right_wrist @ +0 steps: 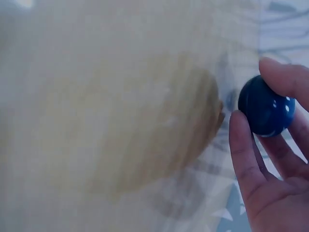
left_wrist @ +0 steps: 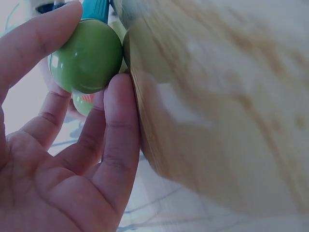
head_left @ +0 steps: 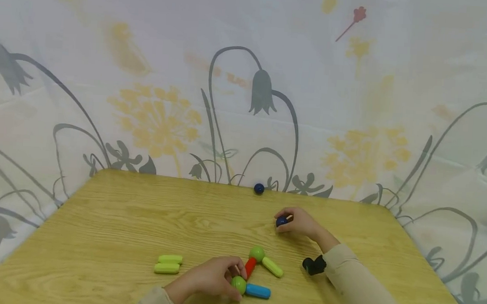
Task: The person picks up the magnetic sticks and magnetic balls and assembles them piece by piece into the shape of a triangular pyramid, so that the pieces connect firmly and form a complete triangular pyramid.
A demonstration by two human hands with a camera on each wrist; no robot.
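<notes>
My left hand holds a green ball between thumb and fingers at the front of the table. A blue rod juts to the right from that ball. A red rod runs from it up to a second green ball, which has a yellow-green rod angled off it. Farther back on the right, my right hand pinches a dark blue ball between thumb and fingertips, close over the table.
Another dark blue ball lies at the table's back edge, by the flower-printed cloth. Two yellow-green rods lie side by side left of my left hand. The wooden table spreads beneath everything.
</notes>
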